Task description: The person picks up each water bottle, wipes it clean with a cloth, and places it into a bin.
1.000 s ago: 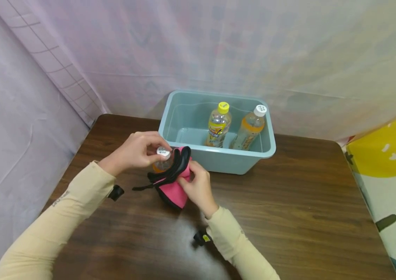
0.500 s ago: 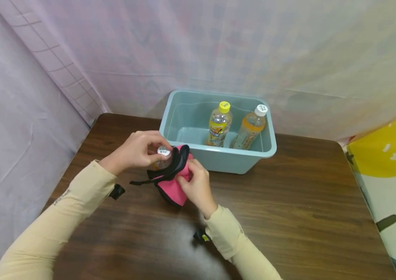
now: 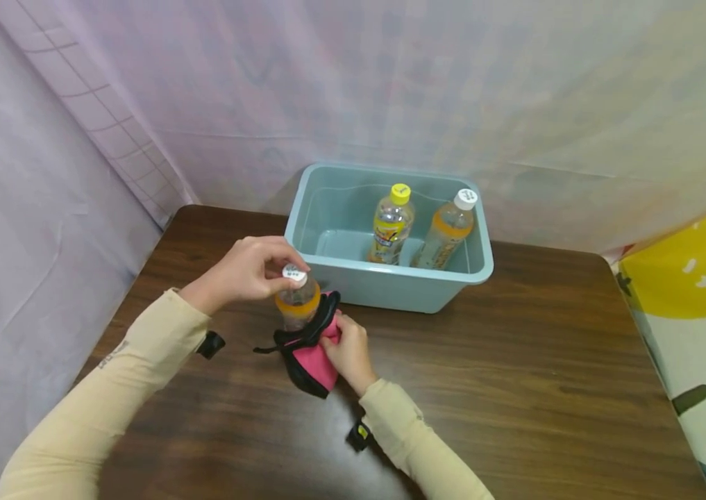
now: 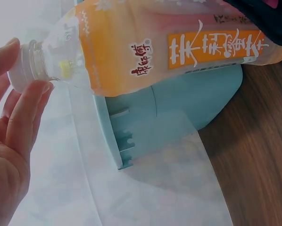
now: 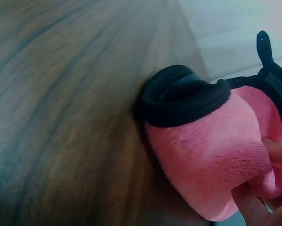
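My left hand (image 3: 243, 276) pinches the white cap (image 4: 22, 70) of a clear plastic drink bottle (image 3: 298, 300). An orange label with white characters wraps the bottle's body, seen closely in the left wrist view. The lower end of the bottle is hidden in a pink fleecy cloth sleeve (image 3: 318, 361) with thick black trim and a thin black strap. My right hand (image 3: 350, 351) pinches the pink cloth between thumb and fingers, low on its right side. In the right wrist view, the pink cloth (image 5: 202, 155) bunches under the fingertips.
A light blue plastic bin (image 3: 390, 281) stands just behind the hands. It holds a yellow-capped bottle (image 3: 392, 229) and a leaning white-capped bottle (image 3: 446, 232). The dark wooden table (image 3: 515, 375) meets a pale curtain (image 3: 390, 83) at its back edge.
The pink sleeve and my right hand have moved down toward me. More of the bottle, with its orange label, now shows above the black trim. My left hand has stayed at the cap.
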Tool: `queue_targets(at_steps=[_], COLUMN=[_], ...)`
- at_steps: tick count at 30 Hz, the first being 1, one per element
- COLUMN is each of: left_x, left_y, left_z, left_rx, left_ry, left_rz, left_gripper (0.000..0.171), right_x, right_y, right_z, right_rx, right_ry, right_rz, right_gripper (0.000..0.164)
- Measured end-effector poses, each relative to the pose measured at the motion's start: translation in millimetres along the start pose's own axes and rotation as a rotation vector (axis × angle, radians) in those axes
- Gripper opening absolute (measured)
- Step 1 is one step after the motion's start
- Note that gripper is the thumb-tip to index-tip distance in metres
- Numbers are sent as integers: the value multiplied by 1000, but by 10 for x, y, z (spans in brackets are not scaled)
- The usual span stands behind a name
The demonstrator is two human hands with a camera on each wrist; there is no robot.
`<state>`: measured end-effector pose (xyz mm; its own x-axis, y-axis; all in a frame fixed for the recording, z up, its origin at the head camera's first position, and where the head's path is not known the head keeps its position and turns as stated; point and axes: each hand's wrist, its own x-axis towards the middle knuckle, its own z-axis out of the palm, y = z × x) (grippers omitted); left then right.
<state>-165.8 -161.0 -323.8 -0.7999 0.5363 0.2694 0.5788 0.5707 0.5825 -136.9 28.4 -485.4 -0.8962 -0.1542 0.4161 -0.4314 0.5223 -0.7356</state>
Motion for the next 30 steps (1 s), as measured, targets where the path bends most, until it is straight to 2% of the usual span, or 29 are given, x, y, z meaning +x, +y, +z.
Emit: queue_targets(at_steps=[6, 10, 15, 18, 24, 27, 30], left_x=[-2, 0, 2, -5, -16, -22, -19], left_y=[-7, -12, -13, -15, 1, 9, 5], left_z=[4, 5, 3, -4, 6, 9, 15], left_rx=[-1, -8, -3, 14, -53, -78, -69], left_ry=[4, 0, 6, 14, 34, 32, 27], left_rz=[-2, -6, 6, 10, -35, -54, -34], left_gripper=[16, 16, 16, 16, 15, 15, 16], right_x=[-7, 10, 116, 212, 358, 375, 335], right_y=[11, -39, -258, -438, -707, -742, -712], right_z=[8, -15, -158, -277, -413, -424, -415], right_rx=[14, 31, 96, 127, 104, 83, 59], right_ry=[0, 32, 116, 133, 94, 80, 81], right_rz=[17, 8, -72, -108, -117, -120, -108], right_gripper=[16, 16, 15, 13, 18, 21, 25])
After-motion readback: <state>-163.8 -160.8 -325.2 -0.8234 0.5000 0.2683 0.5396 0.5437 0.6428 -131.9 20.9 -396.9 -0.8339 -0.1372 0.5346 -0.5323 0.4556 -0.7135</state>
